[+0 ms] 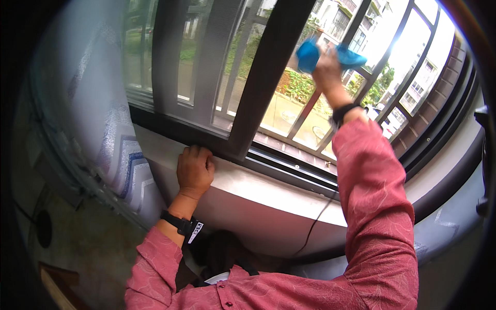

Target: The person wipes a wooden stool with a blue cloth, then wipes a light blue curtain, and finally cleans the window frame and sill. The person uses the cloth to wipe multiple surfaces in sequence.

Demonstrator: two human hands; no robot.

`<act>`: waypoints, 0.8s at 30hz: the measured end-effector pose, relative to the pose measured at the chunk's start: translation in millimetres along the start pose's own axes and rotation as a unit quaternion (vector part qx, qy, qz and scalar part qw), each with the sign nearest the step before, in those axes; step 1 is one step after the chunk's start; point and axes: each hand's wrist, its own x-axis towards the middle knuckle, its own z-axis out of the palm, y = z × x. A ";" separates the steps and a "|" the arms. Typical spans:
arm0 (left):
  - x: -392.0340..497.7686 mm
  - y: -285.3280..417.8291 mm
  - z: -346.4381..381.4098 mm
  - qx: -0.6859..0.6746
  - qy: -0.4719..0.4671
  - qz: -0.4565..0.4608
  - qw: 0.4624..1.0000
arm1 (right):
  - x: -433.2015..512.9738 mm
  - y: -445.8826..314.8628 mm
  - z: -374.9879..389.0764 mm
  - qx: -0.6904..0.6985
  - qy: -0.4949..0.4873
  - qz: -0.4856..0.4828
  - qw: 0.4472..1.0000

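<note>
A blue cloth (pixel 308 56) is bunched in my right hand (pixel 328 69), its ends sticking out on both sides. That arm reaches up to the open part of the window, in front of the metal security bars (pixel 372 83). Motion blurs the hand and cloth, so I cannot tell whether they touch a bar. Fingers curled and holding nothing, my left hand (pixel 195 168) rests on the pale windowsill (pixel 236 176). Its knuckles are against the lower rail of the dark window frame (pixel 178 133).
A patterned grey curtain (pixel 128 166) hangs at the left. The sliding sash with mesh (pixel 240 73) covers the window's left part. Below the opening runs the window track (pixel 286 162). A thin dark cord (pixel 316 221) hangs over the sill's front. Buildings and greenery stand outside.
</note>
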 end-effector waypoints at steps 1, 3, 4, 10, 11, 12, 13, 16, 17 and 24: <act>-0.3 -0.3 0.1 0.002 0.007 0.007 1.000 | -28.8 -30.5 1.3 0.003 -0.024 -0.005 1.000; -0.8 -0.7 0.5 0.007 0.014 0.008 1.000 | -85.1 -78.3 -8.8 -0.032 -0.249 -0.119 0.961; -1.1 -0.8 0.8 0.008 0.014 0.008 1.000 | -102.3 -92.3 -13.2 0.075 -0.302 -0.188 0.932; 0.2 2.0 -0.6 0.009 0.012 0.000 1.000 | -27.0 -25.6 -23.5 0.219 -0.062 -0.092 0.970; 0.3 2.7 -1.3 0.010 0.009 -0.001 1.000 | -0.5 -2.0 -21.4 0.114 -0.046 0.003 0.992; 0.6 3.2 -2.1 0.012 0.002 -0.004 1.000 | 22.4 16.4 -18.1 0.127 0.073 0.064 0.987; 0.8 3.5 -2.8 0.004 0.005 -0.003 1.000 | 46.2 30.6 -11.0 0.137 0.048 0.168 0.975; 1.1 3.6 -4.1 -0.011 -0.001 -0.002 1.000 | 88.0 19.4 30.1 0.189 -0.045 0.386 0.902; 1.2 3.3 -4.1 -0.010 -0.002 -0.003 1.000 | 91.3 2.6 48.0 0.212 -0.005 0.424 0.880; 0.4 2.9 -0.4 0.018 -0.003 0.003 1.000 | -18.4 -114.9 58.6 0.268 -0.320 0.286 0.862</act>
